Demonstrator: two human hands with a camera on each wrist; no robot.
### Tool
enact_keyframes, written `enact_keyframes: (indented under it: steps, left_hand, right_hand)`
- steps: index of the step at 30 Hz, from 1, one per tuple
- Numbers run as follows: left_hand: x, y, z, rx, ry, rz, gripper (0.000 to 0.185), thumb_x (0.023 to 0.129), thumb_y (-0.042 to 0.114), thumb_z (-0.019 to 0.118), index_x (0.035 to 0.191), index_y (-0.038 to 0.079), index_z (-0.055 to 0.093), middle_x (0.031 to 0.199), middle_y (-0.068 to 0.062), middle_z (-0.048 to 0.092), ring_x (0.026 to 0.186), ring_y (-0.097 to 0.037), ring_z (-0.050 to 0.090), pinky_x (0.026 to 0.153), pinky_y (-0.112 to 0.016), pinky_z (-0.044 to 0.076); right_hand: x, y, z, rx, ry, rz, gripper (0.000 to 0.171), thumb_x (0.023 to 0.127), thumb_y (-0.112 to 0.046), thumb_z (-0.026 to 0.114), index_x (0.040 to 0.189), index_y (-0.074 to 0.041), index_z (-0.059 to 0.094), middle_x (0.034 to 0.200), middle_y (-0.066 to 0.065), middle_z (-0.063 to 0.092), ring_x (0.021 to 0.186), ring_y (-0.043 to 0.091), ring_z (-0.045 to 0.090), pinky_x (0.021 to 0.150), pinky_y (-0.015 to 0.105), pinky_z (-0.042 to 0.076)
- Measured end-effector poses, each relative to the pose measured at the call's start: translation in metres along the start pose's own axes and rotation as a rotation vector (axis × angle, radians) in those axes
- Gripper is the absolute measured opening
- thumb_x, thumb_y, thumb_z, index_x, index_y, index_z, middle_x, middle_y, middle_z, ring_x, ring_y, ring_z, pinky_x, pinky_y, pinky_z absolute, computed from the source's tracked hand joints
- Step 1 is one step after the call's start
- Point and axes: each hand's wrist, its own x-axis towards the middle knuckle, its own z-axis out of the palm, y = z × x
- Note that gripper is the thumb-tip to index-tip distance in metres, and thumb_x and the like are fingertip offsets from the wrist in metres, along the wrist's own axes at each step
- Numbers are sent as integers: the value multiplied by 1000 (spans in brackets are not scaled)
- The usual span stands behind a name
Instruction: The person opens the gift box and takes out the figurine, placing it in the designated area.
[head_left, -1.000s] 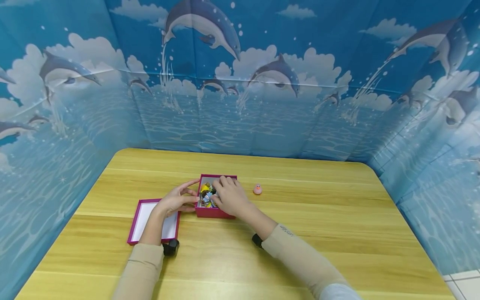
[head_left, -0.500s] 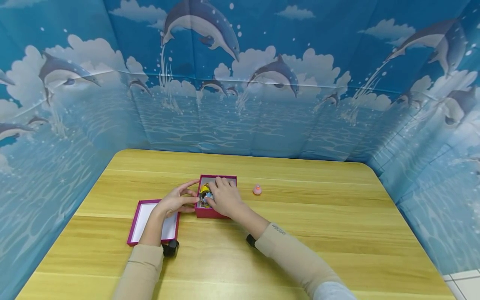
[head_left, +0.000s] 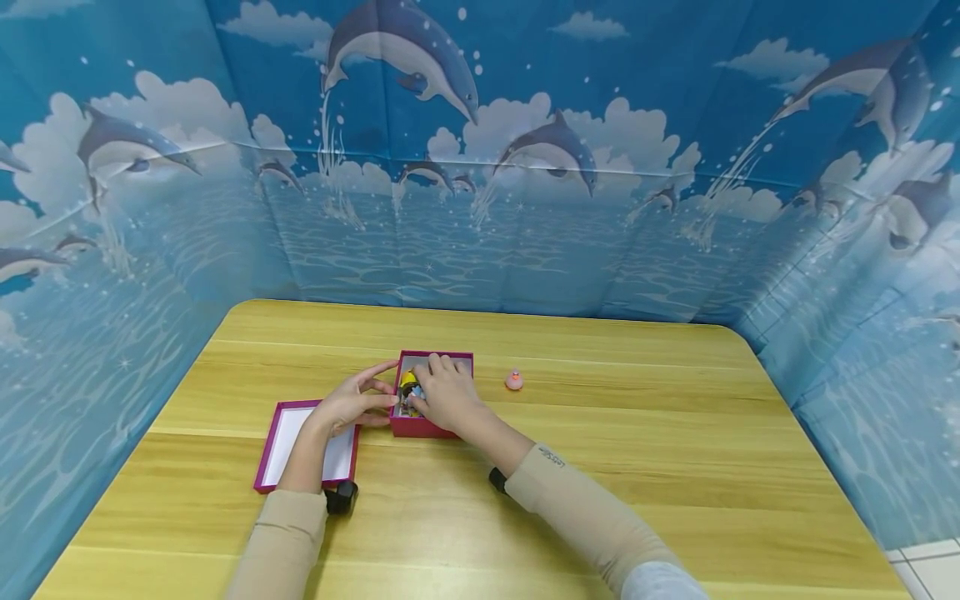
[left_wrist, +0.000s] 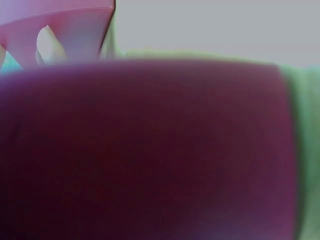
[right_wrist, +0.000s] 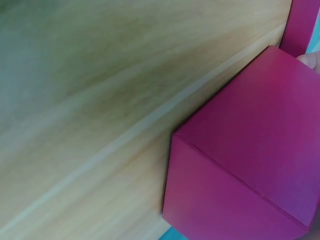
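Nearest the person, two beige sleeves reach out over the wooden table [head_left: 600, 400], each with a small black wrist camera beneath it. Just beyond the left forearm the magenta box lid [head_left: 279, 442] lies upturned, white inside, on the near left of the table.

The left hand [head_left: 347, 402] rests at the left wall of the magenta box [head_left: 420, 427], thumb and fingers lightly spread and touching that wall, steadying it rather than clasping it. The right hand [head_left: 448, 392] is down inside the open box, fingers curled among the small toys [head_left: 408, 385], yellow and blue ones showing beside it. Whether it has actually pinched one I cannot tell, as the knuckles hide the fingertips. The right wrist view shows only the box's outer corner [right_wrist: 250, 165] on the table; the left wrist view is a close magenta blur.

To the right of the box, apart from it, a small pink toy figure [head_left: 514, 380] stands alone. Beyond the table's far edge rises the dolphin backdrop [head_left: 480, 167].

The likely trouble is that a toy snags on its neighbours as the fingers lift, spilling others out, or that the light box tips if the left hand's hold is too loose.
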Motion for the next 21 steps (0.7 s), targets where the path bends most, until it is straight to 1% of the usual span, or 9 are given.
enact_keyframes:
  steps: [3,15,21]
  left_hand:
    - [0,0,0,-8,8,-8,67,87,9,61,144,18,28,110,-13,42,84,-17,56,81,-43,53]
    - [-1,1,0,-2,-4,1,67,89,8,59,146,16,24,110,-14,41,83,-17,55,82,-45,52]
    - [-2,1,0,-1,-2,2,67,89,8,59,145,16,24,110,-13,41,83,-17,55,81,-44,52]
  right_hand:
    - [0,0,0,2,0,2,52,88,-50,52,129,-18,48,122,6,47,113,21,42,99,41,37]
    - [-1,-1,2,-15,33,-23,49,89,-49,51,126,-17,50,113,5,48,106,20,45,94,40,41]
    - [-1,-2,3,-14,49,-34,49,89,-48,51,127,-17,51,115,5,48,108,20,45,94,40,41]
